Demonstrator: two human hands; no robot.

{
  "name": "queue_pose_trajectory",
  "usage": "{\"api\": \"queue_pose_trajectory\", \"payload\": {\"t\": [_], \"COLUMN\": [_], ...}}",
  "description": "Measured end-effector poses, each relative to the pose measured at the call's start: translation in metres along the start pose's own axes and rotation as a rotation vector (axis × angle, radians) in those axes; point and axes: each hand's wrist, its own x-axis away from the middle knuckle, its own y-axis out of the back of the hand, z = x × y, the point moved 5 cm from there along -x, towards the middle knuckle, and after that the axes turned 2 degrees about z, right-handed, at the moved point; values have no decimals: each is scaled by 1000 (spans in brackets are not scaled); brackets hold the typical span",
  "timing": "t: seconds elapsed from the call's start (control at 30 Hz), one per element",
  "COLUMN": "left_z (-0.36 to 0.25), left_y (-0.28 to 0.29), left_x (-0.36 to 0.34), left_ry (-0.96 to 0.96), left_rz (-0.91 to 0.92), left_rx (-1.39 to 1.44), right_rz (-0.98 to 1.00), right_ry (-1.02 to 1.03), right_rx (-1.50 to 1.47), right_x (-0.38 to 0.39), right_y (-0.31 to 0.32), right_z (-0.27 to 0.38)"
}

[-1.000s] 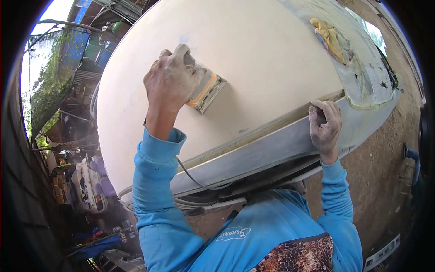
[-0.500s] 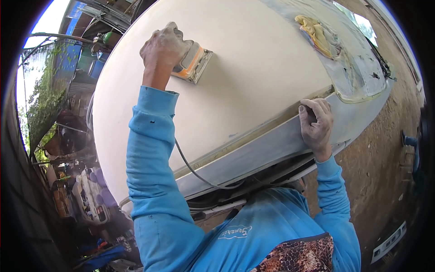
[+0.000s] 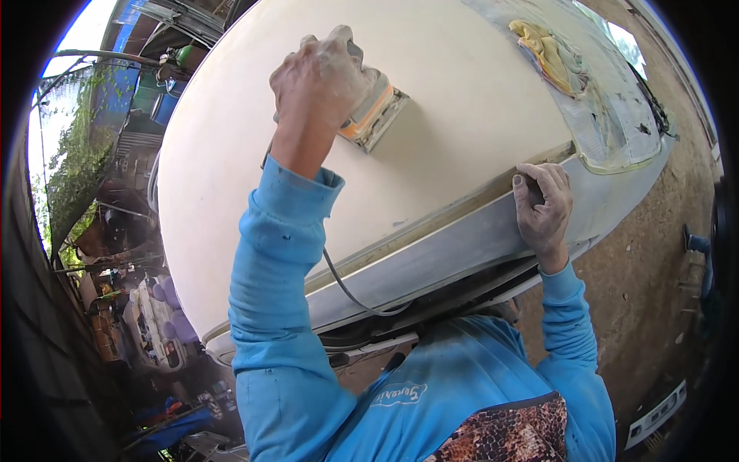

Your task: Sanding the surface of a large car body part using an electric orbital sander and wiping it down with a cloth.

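Sander [image 3: 377, 114]: liable to gouge the pale panel [image 3: 462, 100] if tipped onto one edge.
Cord [image 3: 339, 282]: could snag at the edge channel [image 3: 431, 222], being draped across it.
Sander position: under and right of the left hand [image 3: 319, 81], apparently flat on the panel.
Left hand: closed over the sander's top.
Right hand [image 3: 544, 209]: loosely curled beside the channel.

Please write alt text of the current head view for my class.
A person's left hand grips a sander on a vehicle's broad, pale panel. The right hand, loosely curled, rests by the panel's edge; a yellow cloth lies beyond it.
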Motion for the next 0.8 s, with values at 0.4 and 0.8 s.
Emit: {"api": "queue_pose_trajectory", "payload": {"t": [0.4, 0.8], "left_z": [58, 25], "left_y": [-7, 0], "left_x": [-36, -8], "left_ry": [132, 79], "left_rz": [24, 30], "left_rx": [-65, -43], "right_rz": [-8, -14], "right_ry": [23, 22], "right_rx": [-17, -5], "right_x": [1, 1], "right_y": [0, -1], "right_z": [-3, -1]}}
